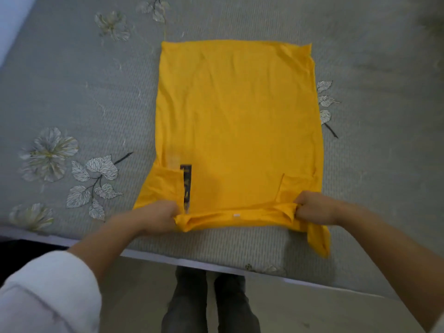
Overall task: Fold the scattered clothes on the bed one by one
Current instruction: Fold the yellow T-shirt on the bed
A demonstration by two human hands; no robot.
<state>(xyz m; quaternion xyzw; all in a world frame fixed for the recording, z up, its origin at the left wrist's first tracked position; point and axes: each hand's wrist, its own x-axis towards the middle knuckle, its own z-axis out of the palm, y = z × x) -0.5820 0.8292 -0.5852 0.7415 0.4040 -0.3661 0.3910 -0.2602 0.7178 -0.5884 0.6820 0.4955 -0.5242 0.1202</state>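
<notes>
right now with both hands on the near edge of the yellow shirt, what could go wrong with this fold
The right hand and left hand pinch only the bunched collar edge of the yellow cotton t-shirt, so lifting may undo the tucked sleeves. One yellow sleeve flap trails loose toward the edge of the grey floral bedsheet and could stick out of the finished fold. The wrinkled far hem may crease in.

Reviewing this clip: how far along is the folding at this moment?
Done: the yellow shirt lies flat on the bed, both sleeves apparently turned in. In hand: the left hand and right hand grip its near edge at the two corners. Left: folding it lengthwise. No other clothes, folded or not, are in view.
</notes>
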